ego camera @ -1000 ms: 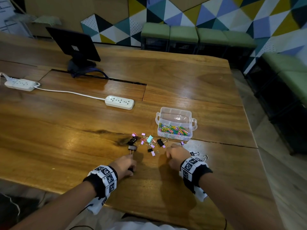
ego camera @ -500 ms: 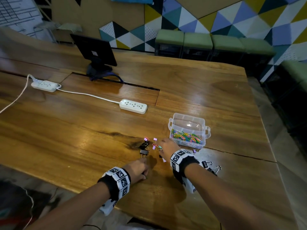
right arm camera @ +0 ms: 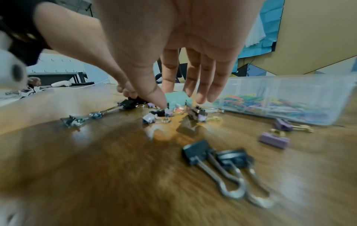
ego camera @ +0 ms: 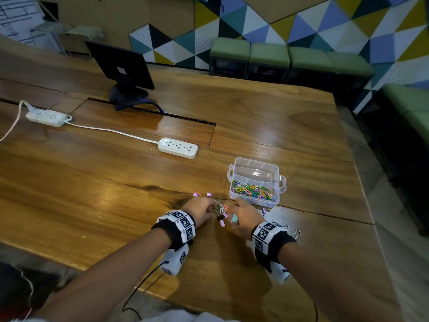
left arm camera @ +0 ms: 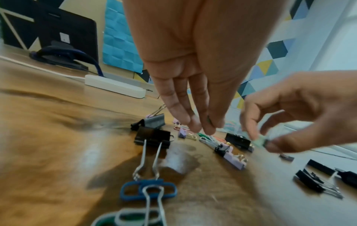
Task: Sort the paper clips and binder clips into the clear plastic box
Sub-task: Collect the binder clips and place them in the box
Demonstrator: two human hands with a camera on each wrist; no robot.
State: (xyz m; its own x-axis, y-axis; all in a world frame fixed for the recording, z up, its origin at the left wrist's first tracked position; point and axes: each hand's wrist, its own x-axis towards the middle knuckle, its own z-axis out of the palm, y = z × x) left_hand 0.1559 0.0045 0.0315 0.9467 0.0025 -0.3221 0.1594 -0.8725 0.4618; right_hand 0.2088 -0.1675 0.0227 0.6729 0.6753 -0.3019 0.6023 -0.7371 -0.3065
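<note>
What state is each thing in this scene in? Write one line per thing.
Clear plastic box: lid off, upright; near compartment holds coloured paper clips.
Teal binder clip: pinched in the right hand, off the table.
Left hand: fingers straight, reaching down to the pile.
Black binder clip: lying on the table, handles folded out flat.
Monitor: facing away, screen unseen.

I see a glossy wood table (ego camera: 116, 194), clear smooth plastic box (ego camera: 255, 169), binder clips (right arm camera: 199, 152) with shiny metal handles.
</note>
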